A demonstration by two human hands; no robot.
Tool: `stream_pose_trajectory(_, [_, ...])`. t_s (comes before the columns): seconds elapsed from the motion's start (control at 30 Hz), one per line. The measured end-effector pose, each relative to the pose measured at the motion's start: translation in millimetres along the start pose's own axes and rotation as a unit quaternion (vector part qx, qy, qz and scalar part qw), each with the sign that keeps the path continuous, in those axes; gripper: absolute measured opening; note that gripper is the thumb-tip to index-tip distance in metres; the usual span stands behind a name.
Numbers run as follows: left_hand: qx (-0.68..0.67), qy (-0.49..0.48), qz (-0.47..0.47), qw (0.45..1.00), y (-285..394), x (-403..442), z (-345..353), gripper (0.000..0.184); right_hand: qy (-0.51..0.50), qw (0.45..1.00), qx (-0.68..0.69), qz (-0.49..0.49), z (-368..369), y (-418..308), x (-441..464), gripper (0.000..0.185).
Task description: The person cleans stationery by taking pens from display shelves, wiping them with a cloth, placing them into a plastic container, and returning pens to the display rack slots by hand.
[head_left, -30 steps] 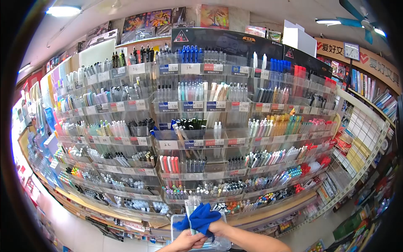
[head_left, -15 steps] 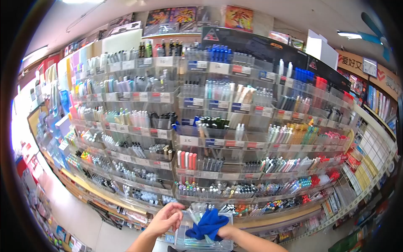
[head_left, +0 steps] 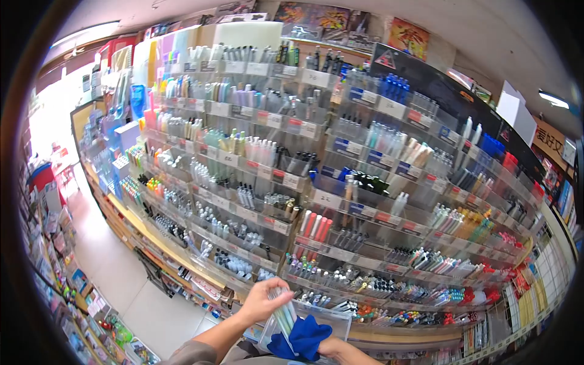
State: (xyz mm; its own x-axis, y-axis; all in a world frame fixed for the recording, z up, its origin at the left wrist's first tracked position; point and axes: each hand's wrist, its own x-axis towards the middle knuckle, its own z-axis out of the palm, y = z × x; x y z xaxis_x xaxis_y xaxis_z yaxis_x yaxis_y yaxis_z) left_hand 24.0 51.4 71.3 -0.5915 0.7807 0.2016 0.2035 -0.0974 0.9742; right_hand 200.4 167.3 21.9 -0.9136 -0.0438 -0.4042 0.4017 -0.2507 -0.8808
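Observation:
My left hand (head_left: 265, 300) is closed round the upper end of a small bundle of pale, see-through pens (head_left: 285, 319). The pens stand tilted over a clear plastic box (head_left: 340, 317), low in the view. A bunched blue cloth (head_left: 309, 338) lies against their lower part. My right hand (head_left: 333, 347) grips this cloth at the box's right side, its fingers mostly covered by the folds. More of the box's contents are hidden behind the cloth and pens.
A tall, tiered rack of clear trays (head_left: 243, 213) full of pens rises directly ahead. Its wooden ledge (head_left: 164, 246) runs below at left, above stacked goods. Tiled floor (head_left: 137, 310) stretches along the left, with a wire grid rack (head_left: 547, 243) at right.
My left hand, open beside the box before, has closed on the pens and lifted them up a little. The view has turned left and tilted. My right hand still holds the cloth.

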Motion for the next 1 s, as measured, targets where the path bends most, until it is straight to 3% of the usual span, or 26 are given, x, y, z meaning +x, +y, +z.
stream_pose_trajectory(0.07, [-0.030,0.027,-0.003,0.999,-5,6,-9,0.018,0.046,0.998,-0.033,-0.032,4,2,-4,0.022])
stream_pose_trajectory(0.27, [0.014,-0.016,0.053,0.998,-4,1,16,0.023,-0.017,0.995,0.101,0.005,6,-20,5,0.029])
stream_pose_trajectory(0.37, [-0.008,-0.048,0.023,0.999,-7,-2,24,0.022,0.028,0.998,0.055,0.008,21,-54,-8,0.031])
stream_pose_trajectory(0.47, [0.007,-0.042,-0.001,0.999,-18,5,21,0.022,0.118,0.989,0.074,-0.040,11,-25,-5,0.016])
stream_pose_trajectory(0.63, [-0.103,-0.015,-0.033,0.994,-15,15,16,0.020,0.075,0.955,0.285,-0.022,-9,4,6,0.018])
stream_pose_trajectory(0.7, [-0.128,-0.012,-0.049,0.990,-15,16,17,0.019,0.077,0.949,0.306,-0.005,2,-16,2,0.020])
stream_pose_trajectory(0.77, [-0.068,-0.007,-0.027,0.997,-15,14,21,0.019,0.088,0.938,0.335,-0.013,8,-20,6,0.023])
stream_pose_trajectory(0.83, [-0.016,-0.011,0.017,1.000,-13,12,27,0.020,0.132,0.971,0.196,-0.029,14,-28,2,0.027])
stream_pose_trajectory(0.87, [-0.054,-0.018,-0.006,0.998,-11,9,33,0.021,0.154,0.979,0.125,-0.036,18,-34,0,0.030])
stream_pose_trajectory(0.93, [-0.051,-0.045,0.024,0.997,-13,10,31,0.021,0.161,0.974,0.152,-0.041,15,-28,1,0.030])
stream_pose_trajectory(1.0, [-0.139,-0.078,-0.013,0.987,-18,13,30,0.026,0.140,0.976,0.158,-0.048,9,-25,0,0.032])
